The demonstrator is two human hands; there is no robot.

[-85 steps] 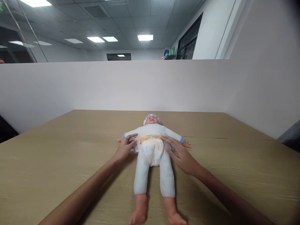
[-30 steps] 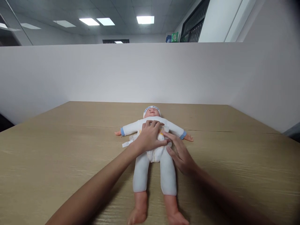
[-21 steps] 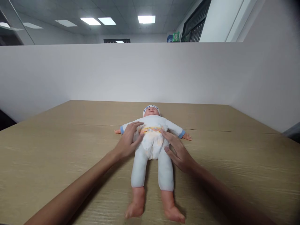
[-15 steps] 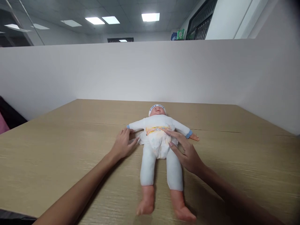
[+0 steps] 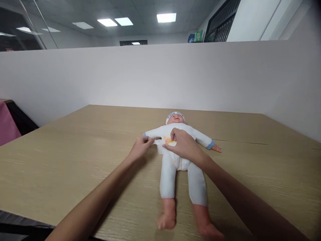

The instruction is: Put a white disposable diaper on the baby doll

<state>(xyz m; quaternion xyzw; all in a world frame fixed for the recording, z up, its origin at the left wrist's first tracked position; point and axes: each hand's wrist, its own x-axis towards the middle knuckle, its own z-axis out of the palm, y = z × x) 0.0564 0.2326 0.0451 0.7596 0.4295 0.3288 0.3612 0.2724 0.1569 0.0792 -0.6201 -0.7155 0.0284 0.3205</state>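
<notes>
A baby doll (image 5: 168, 180) in a white outfit and lettered white headband lies on its back, feet toward me. Round its hips is a white diaper (image 5: 179, 163) with a yellow-orange waistband print. My left hand (image 5: 141, 146) is closed in a pinch on the diaper's side wing, at the doll's hip on the left of the view. Over the diaper's front lies my right hand (image 5: 185, 144), fingers curled and thumb at the printed waistband, gripping there. Its palm hides much of the diaper's front.
The doll rests on a wide wood-grain table (image 5: 62, 167), with a seam running across it. A white partition (image 5: 150, 77) rises behind the table. Something pink (image 5: 8, 124) beside a black shape stands past the table's left edge.
My left hand has closed on the diaper's side wing. My right hand has moved up and inward from the diaper's side onto its waistband, its fingers curling. The whole view has shifted slightly.
</notes>
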